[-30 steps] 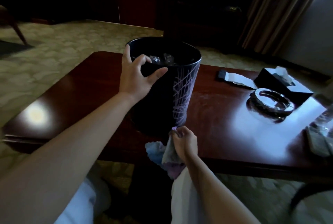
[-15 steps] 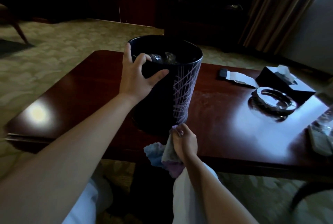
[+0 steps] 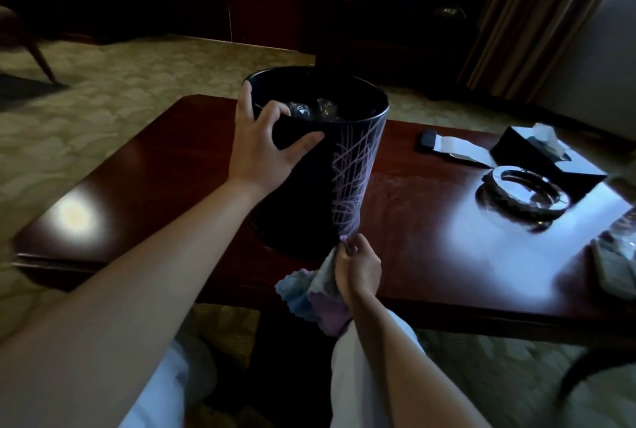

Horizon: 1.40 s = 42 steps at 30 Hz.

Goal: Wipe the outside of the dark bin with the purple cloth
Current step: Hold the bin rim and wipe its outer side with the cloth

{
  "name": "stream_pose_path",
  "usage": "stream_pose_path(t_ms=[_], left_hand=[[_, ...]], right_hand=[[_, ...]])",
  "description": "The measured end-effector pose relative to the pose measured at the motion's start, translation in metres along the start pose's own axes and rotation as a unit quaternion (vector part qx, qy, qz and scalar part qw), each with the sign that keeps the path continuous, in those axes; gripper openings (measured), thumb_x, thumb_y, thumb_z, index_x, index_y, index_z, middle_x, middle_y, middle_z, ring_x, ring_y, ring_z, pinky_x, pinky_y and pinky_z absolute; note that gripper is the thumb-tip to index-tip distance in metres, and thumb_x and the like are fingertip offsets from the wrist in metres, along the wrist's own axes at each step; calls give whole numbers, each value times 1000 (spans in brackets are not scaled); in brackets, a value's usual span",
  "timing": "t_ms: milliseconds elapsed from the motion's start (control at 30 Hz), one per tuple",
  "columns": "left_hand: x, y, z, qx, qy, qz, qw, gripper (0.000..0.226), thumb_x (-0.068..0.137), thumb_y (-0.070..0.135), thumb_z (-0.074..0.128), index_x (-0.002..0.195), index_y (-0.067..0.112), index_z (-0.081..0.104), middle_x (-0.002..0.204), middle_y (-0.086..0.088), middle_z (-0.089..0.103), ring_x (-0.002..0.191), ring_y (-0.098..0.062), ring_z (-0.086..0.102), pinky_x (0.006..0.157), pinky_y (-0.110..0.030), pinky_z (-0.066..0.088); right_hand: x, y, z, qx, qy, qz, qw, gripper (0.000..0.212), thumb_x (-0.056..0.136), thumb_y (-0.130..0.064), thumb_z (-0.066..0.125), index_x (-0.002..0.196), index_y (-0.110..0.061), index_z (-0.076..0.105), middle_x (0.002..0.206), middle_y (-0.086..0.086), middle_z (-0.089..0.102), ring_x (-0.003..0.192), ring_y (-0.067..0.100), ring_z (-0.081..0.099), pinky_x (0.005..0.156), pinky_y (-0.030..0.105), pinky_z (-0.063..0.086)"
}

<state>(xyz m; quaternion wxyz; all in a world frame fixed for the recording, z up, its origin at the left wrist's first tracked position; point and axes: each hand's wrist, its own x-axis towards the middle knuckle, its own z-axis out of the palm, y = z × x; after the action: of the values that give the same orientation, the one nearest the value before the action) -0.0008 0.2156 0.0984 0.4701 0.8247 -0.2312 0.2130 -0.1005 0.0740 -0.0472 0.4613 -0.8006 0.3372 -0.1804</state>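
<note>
Dim room, polished counter (image 3: 430,207): the dark bin (image 3: 309,193) stands on it, steadied by the left hand (image 3: 265,148) curled over its rim. Her right hand (image 3: 358,267) clutches the purple cloth (image 3: 320,303) at the bin's base (near edge); most of the outside likely remains to wipe
</note>
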Motion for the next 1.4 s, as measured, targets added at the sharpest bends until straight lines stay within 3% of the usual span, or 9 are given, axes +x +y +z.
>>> stream_pose_path(t_ms=[100, 267, 433, 600, 767, 933, 1100, 1267, 1400], left_hand=[[0, 0, 2, 0, 6, 9, 1000, 66, 69, 71, 54, 103, 14, 53, 155, -19, 6, 144, -34, 6, 112, -51, 27], [0, -2, 3, -2, 14, 14, 1000, 65, 70, 70, 54, 104, 14, 53, 154, -20, 9, 144, -34, 8, 112, -51, 27], [-2, -1, 7, -13, 18, 10, 1000, 60, 72, 67, 55, 103, 16, 51, 155, -18, 10, 144, -32, 7, 113, -51, 25], [-3, -1, 7, -14, 21, 10, 1000, 60, 72, 66, 55, 103, 15, 51, 155, -17, 9, 144, -32, 7, 113, -50, 24], [-4, 0, 8, -12, 23, 15, 1000, 61, 73, 65, 55, 105, 14, 51, 154, -17, 10, 143, -34, 10, 113, -51, 25], [-4, -1, 6, -13, 19, 11, 1000, 60, 73, 66, 55, 104, 15, 51, 155, -17, 10, 144, -33, 8, 113, -51, 23], [-4, 1, 8, -13, 24, 13, 1000, 59, 74, 65, 55, 103, 14, 50, 154, -17, 11, 144, -33, 7, 113, -50, 23], [-4, 0, 5, -10, 23, 12, 1000, 59, 73, 66, 55, 103, 15, 51, 154, -17, 12, 143, -33, 11, 112, -51, 26], [-4, 1, 7, -9, 24, 14, 1000, 59, 74, 65, 55, 103, 15, 50, 154, -16, 13, 143, -32, 9, 113, -51, 24]], right_hand=[[1, 5, -1, -15, -49, -39, 998, 15, 87, -31, 62, 79, -19, 60, 73, -5, 63, 74, 16, 60, 67, 30, 44], [6, -2, -2, 56, 15, 24, 998, 18, 89, -28, 60, 74, -19, 58, 65, -11, 58, 71, 13, 55, 64, 24, 35], [4, 6, -2, 44, -39, -17, 998, 28, 86, -28, 64, 62, -22, 50, 60, -7, 53, 62, 10, 52, 61, 26, 39], [6, 0, -3, 46, 4, 10, 999, 9, 89, -28, 60, 81, -25, 58, 69, -14, 56, 71, 8, 52, 63, 20, 32], [5, 5, -5, 58, -33, -26, 997, 37, 85, -23, 65, 55, -20, 44, 51, -10, 47, 50, -1, 45, 53, 16, 35], [6, 1, -1, 79, 11, -4, 997, 12, 89, -23, 62, 77, -25, 61, 67, -16, 59, 67, 2, 54, 59, 14, 33], [10, 8, -5, 77, -55, -27, 995, 21, 84, -19, 68, 66, -15, 59, 60, -10, 56, 57, 0, 50, 55, 11, 37], [10, 4, -1, 92, 3, -2, 996, 8, 88, -23, 63, 84, -22, 70, 73, -12, 64, 75, 6, 60, 68, 18, 40], [10, 6, -3, 83, -26, -11, 996, 9, 86, -21, 65, 79, -25, 69, 72, -12, 64, 74, 6, 60, 68, 18, 42]])
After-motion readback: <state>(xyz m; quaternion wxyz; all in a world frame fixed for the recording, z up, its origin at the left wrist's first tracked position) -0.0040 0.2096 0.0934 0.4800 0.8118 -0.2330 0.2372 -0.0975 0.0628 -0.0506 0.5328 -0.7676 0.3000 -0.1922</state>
